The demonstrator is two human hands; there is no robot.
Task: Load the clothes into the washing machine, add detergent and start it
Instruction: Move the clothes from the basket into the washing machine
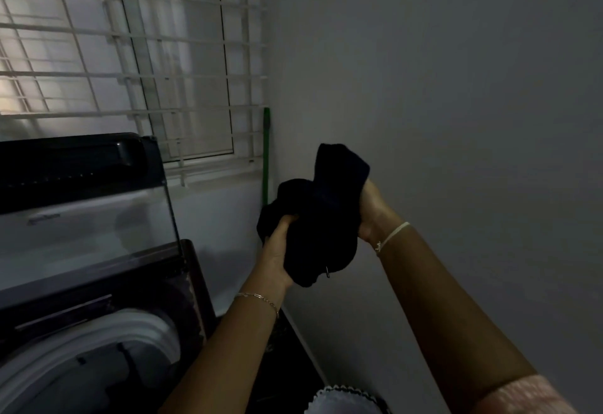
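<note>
- The step in hand seems to be the loading of the clothes. A dark garment [313, 218] is held up in the air by both hands, in front of the wall [456, 87]. It is to the right of the washing machine [65, 283] and not yet above it.
- The left hand [279, 250] grips the lower left part of the bunch, and its fingers are curled into the cloth.
- The right hand [372, 211] holds the right side, a little higher. Its fingers are mostly hidden behind the cloth, but they appear closed round a fold.
- The machine is a top-loader. Its lid [81, 185] stands raised at the back and the drum opening [107, 348] is uncovered at the lower left. The inside is too dark to tell what it holds.
- The next move probably calls for carrying the garment to the left and downward, over the opening, and then loosening both grips so that it drops in.
- On this way the dark right rim of the machine lies between the hands and the opening, so the hanging cloth should pass above it.
- The raised lid closes the back side. A green pole [266, 152] stands in the corner just behind the garment, under the window grille [130, 55].
- The wall is near on the right, and the open room is toward the left and down.
- A white cloth with a dark scalloped edge [346, 399] shows at the bottom. Whether it is more laundry cannot be told.
- No detergent is in view.
</note>
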